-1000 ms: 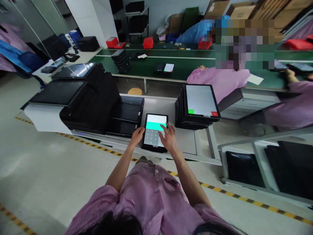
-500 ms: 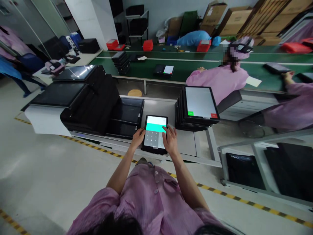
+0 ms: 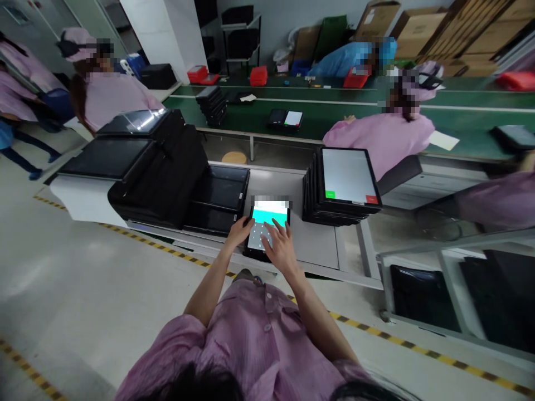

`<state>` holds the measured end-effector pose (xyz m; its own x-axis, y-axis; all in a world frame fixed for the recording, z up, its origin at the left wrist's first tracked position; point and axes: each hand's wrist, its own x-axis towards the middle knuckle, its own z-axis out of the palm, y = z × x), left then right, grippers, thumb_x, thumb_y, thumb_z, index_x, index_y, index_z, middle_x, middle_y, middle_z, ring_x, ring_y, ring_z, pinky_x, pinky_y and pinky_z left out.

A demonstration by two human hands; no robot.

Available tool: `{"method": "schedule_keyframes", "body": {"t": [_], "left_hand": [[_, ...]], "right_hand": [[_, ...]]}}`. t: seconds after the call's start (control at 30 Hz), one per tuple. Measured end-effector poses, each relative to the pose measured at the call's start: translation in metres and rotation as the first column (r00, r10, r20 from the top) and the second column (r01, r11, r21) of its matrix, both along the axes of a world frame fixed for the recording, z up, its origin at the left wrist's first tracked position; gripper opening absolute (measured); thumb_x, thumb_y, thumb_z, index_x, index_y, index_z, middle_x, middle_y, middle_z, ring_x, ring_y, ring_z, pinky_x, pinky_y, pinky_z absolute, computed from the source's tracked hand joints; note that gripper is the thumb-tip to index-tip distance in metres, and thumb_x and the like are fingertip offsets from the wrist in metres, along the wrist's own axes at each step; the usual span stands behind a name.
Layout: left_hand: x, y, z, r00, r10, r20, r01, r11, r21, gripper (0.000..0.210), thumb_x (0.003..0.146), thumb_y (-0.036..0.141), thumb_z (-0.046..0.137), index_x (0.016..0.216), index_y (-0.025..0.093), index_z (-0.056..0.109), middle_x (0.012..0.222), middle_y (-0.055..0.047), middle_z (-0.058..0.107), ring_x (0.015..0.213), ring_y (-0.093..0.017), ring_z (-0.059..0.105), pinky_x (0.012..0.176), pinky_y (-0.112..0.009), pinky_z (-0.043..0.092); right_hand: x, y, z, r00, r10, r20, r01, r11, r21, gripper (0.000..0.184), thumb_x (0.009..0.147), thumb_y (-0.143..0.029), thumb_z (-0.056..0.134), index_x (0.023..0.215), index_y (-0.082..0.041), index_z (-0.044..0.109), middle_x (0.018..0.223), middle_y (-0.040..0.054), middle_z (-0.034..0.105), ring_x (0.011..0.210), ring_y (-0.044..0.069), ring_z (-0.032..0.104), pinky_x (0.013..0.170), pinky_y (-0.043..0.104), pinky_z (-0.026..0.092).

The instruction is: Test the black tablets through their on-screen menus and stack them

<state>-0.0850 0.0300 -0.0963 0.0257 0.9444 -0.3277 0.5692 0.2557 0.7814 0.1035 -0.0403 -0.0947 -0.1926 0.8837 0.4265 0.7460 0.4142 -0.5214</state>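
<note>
A tablet (image 3: 264, 214) with a lit screen lies on the pale cart top in front of me. Its screen shows a white strip, a teal band and a grey number keypad. My left hand (image 3: 238, 232) holds the tablet's left edge, thumb at the front. Above the keypad, my right hand (image 3: 283, 249) has its fingers spread, covering the lower right of the screen. Whether a fingertip touches the glass I cannot tell. Right of the tablet stands a stack of tablets (image 3: 310, 192), the top one (image 3: 349, 174) lit white with green and red corner boxes.
Dark screened devices (image 3: 221, 186) lie on the cart left of the tablet, beside tall black stacks (image 3: 167, 178). Beyond runs a green workbench (image 3: 313, 125), where a co-worker in pink (image 3: 380, 139) sits. A wheeled rack (image 3: 438, 267) stands at right.
My right hand has moved left from the screen's right side to over the keypad. My left hand keeps its hold. A person in pink now appears at the left, and the view has shifted slightly.
</note>
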Motion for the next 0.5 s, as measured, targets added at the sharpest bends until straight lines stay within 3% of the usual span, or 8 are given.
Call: {"method": "schedule_keyframes", "body": {"t": [0.1, 0.23, 0.33, 0.5], "left_hand": [[0.001, 0.002, -0.003, 0.999, -0.023, -0.048, 0.024, 1.0, 0.012, 0.053, 0.099, 0.05, 0.066, 0.142, 0.019, 0.07, 0.149, -0.014, 0.072, 0.141, -0.035, 0.064, 0.119, -0.04, 0.047], [-0.002, 0.002, -0.002, 0.999, -0.037, 0.005, 0.037, 0.999, -0.004, 0.061, 0.099, 0.059, 0.062, 0.144, 0.019, 0.069, 0.153, -0.015, 0.069, 0.146, -0.035, 0.06, 0.122, -0.041, 0.044], [-0.003, 0.0, 0.002, 0.999, -0.027, 0.026, 0.027, 0.999, -0.023, 0.063, 0.102, 0.064, 0.054, 0.145, 0.02, 0.068, 0.156, -0.014, 0.067, 0.148, -0.035, 0.058, 0.123, -0.042, 0.042], [-0.006, -0.002, 0.004, 0.997, -0.042, 0.066, 0.042, 0.999, -0.008, 0.051, 0.105, 0.06, 0.048, 0.131, 0.026, 0.076, 0.142, -0.007, 0.077, 0.14, -0.033, 0.065, 0.121, -0.041, 0.045]], "right_hand": [[0.02, 0.006, -0.006, 0.99, -0.131, -0.041, 0.133, 0.99, 0.055, 0.042, 0.115, -0.036, 0.044, 0.151, -0.021, 0.06, 0.136, 0.0155, 0.076, 0.147, 0.033, 0.058, 0.129, 0.065, 0.035], [0.038, 0.017, -0.018, 0.974, -0.222, -0.04, 0.224, 0.972, 0.065, 0.04, 0.115, -0.036, 0.043, 0.144, -0.019, 0.064, 0.13, 0.0163, 0.078, 0.144, 0.033, 0.06, 0.129, 0.066, 0.033], [0.038, 0.022, -0.024, 0.968, -0.25, -0.03, 0.251, 0.967, 0.043, 0.038, 0.114, -0.037, 0.044, 0.138, -0.019, 0.068, 0.124, 0.0165, 0.08, 0.143, 0.034, 0.061, 0.131, 0.07, 0.025], [0.03, 0.026, -0.028, 0.974, -0.222, -0.039, 0.222, 0.975, -0.002, 0.038, 0.114, -0.04, 0.045, 0.137, -0.021, 0.068, 0.13, 0.0163, 0.079, 0.144, 0.033, 0.061, 0.133, 0.072, 0.018]]}}
